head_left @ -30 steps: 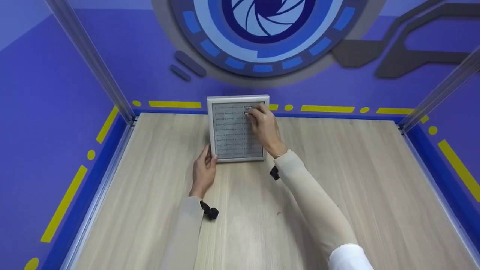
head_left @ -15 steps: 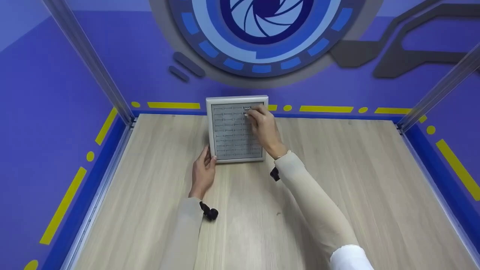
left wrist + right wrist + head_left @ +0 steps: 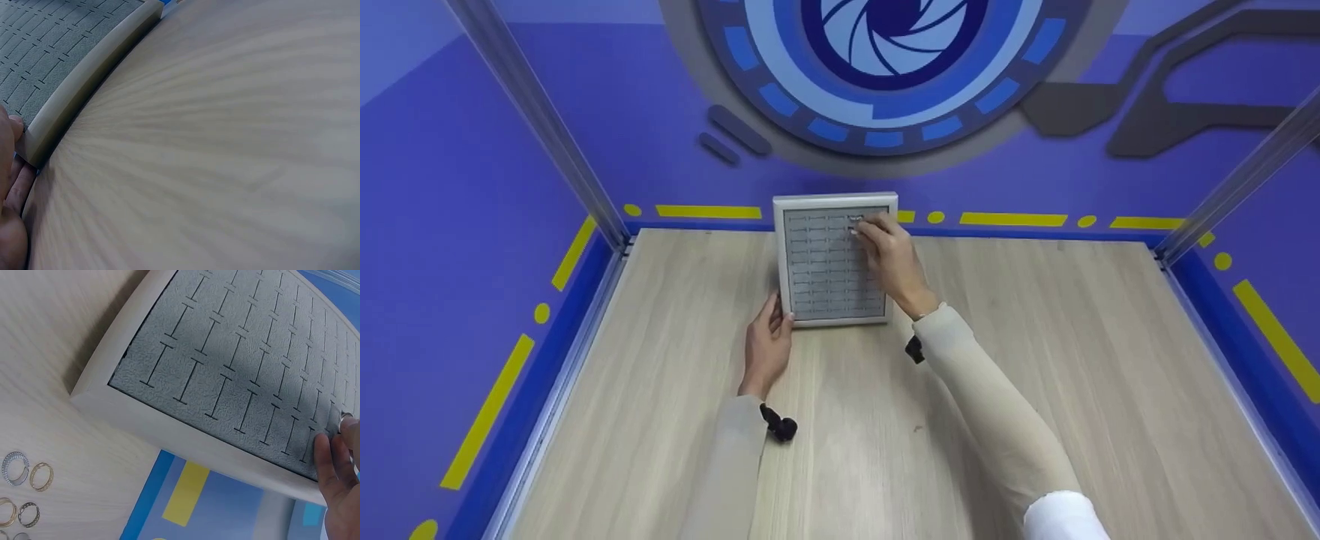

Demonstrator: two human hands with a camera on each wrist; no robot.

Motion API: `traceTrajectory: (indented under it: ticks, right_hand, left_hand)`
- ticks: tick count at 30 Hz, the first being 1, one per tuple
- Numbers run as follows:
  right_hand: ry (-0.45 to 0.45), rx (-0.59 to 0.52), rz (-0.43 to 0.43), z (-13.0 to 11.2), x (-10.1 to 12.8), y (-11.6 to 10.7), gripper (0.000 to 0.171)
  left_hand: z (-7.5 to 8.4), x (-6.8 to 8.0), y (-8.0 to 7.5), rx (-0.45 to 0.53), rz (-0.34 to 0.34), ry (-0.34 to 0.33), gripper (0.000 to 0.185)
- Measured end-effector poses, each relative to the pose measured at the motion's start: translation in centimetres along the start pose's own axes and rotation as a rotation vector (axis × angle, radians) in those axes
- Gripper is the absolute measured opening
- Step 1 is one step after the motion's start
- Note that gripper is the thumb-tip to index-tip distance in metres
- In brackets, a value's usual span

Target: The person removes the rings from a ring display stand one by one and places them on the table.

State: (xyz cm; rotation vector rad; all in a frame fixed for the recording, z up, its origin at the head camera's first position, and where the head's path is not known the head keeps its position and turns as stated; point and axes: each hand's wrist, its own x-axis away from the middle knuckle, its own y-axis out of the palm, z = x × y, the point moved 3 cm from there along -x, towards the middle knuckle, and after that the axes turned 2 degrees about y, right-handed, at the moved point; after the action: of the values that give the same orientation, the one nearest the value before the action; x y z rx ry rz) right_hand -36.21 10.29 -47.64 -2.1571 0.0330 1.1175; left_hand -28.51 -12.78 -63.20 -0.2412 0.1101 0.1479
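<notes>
While the left hand (image 3: 767,346) stays braced against the tray (image 3: 781,255), the right hand (image 3: 891,259) keeps its pinching grip on a ring (image 3: 855,220).

Bright, even light from overhead; soft, short shadows beneath both forearms. No glare. Sharp in the head view, with slanted posts at the edges. Heavily smeared wood grain in the left wrist view.

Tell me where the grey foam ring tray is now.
In the head view, the grey foam ring tray lies at the wooden table's far edge, between both hands.
</notes>
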Motion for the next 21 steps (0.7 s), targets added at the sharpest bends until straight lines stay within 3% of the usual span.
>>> traceTrajectory:
  ticks: [11,21]
  right_hand:
    - [-0.022,-0.025,0.035,-0.1,0.1,-0.5,0.015]
    - [-0.006,-0.053,0.005,0.3,1.5,-1.7,0.009]
  left_hand:
    - [0.1,-0.1,0.1,0.008,0.004,0.015,0.063]
    - [0.2,0.0,0.0,0.006,0.002,0.015,0.063]
